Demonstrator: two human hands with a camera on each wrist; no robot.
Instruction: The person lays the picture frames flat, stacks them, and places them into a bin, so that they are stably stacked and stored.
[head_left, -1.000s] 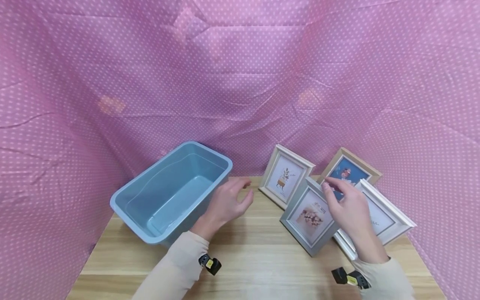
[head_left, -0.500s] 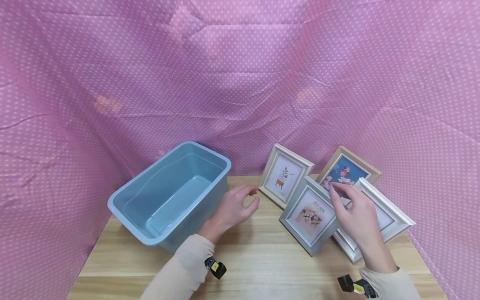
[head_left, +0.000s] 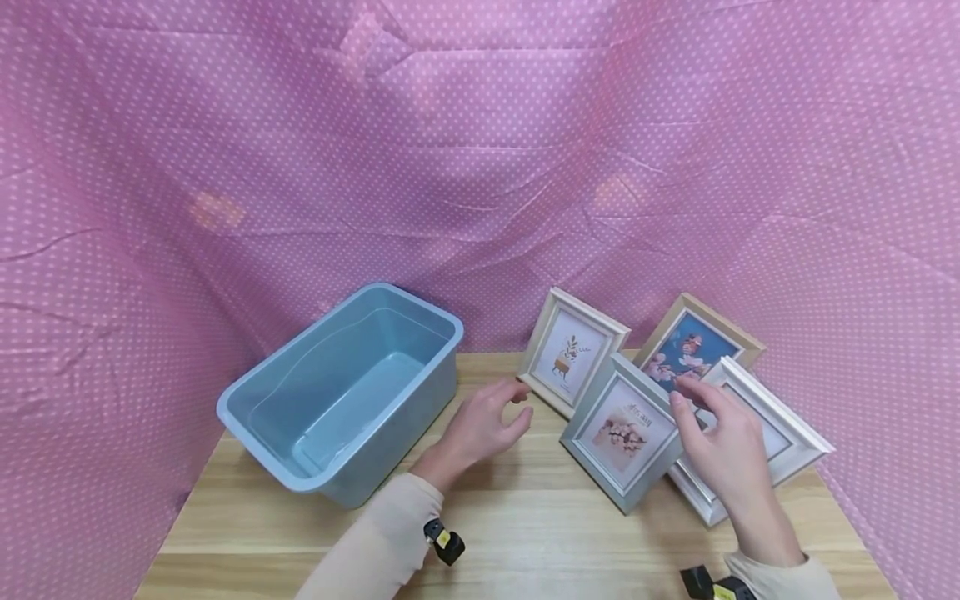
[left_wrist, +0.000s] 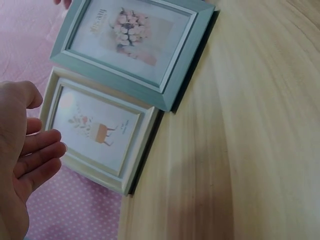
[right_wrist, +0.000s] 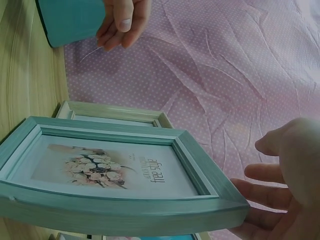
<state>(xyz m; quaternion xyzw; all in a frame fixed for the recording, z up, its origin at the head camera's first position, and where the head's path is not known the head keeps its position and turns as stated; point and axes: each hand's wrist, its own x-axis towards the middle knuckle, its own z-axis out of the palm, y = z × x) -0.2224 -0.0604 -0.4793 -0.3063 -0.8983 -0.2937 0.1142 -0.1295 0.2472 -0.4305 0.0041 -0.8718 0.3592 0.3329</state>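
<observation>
We see the left hand (head_left: 483, 425), relaxed and holding nothing, between the blue bin (head_left: 408, 442) and the cream frame (head_left: 572, 354). We have the right hand (head_left: 723, 433) loosely bent, gripping nothing, by the upper corner of the grey frame (head_left: 622, 433); can't tell if fingertips touch. We log grey frame propped, leaning, on the wooden table (head_left: 540, 533), partly covering cream frame, tan frame (head_left: 690, 346) and white frame (head_left: 772, 429) from the head view.
</observation>
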